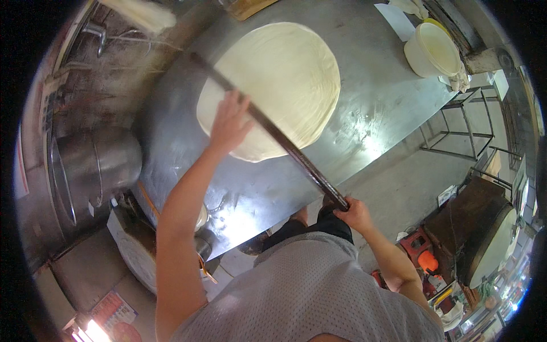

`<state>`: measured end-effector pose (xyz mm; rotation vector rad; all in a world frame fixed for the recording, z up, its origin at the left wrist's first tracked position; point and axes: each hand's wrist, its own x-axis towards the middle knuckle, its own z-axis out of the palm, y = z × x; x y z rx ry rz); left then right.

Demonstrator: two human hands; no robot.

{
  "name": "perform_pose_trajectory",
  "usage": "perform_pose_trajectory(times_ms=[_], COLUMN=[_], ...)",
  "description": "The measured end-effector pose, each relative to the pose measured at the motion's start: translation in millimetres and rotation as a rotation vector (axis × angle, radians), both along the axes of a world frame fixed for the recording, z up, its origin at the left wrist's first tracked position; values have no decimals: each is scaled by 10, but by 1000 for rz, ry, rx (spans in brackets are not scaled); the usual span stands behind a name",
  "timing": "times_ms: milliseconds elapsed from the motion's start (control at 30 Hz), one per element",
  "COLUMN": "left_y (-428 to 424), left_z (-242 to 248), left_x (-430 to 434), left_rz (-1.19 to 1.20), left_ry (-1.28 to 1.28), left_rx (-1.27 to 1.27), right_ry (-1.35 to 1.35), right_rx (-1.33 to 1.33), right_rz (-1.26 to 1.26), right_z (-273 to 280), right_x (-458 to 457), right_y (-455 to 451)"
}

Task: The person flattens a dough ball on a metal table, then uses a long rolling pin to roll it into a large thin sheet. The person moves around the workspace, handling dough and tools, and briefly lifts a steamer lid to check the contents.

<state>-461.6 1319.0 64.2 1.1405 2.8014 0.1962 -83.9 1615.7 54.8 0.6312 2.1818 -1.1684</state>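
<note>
A large, thin round sheet of dough [286, 72] lies spread on a metal-topped table [367, 51]. Across its near left part runs a long dark rolling pin [290, 147], slanting from upper left to lower right. My right hand [357, 213] grips the pin's near end, beyond the table's front edge. Over the dough's left side, my left hand [230, 122] rests against the pin with fingers spread. Its thumb is apart from the pin, and whether the palm touches the dough cannot be told.
A white plastic bucket [433, 51] stands at the table's right end, near a white sheet [395, 21]. A wooden board [252, 7] lies at the far edge. Left of the table is a large metal cylinder [98, 162]. A metal frame stand [466, 124] is on the floor to the right.
</note>
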Motion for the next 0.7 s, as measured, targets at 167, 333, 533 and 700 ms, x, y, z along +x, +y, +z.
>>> perform_pose_trajectory(times_ms=[167,333,533,700], left_y=[1396,2616,3330,2625], left_z=[-456,-611,-473,-568], left_x=[-168,-546,-788,-1119], left_rz=[-17,-91,-135,-81], left_ry=[25,142,4,103], left_rx=[131,192,458,238], right_ry=[-67,-82,-85,-97], right_rx=[107,280,338,207], right_rz=[-27,-105,-105,-86], right_z=[-355,-371,-290,-310], right_x=[-55,-314,-510,-480], right_y=[525,1009,1399,1346])
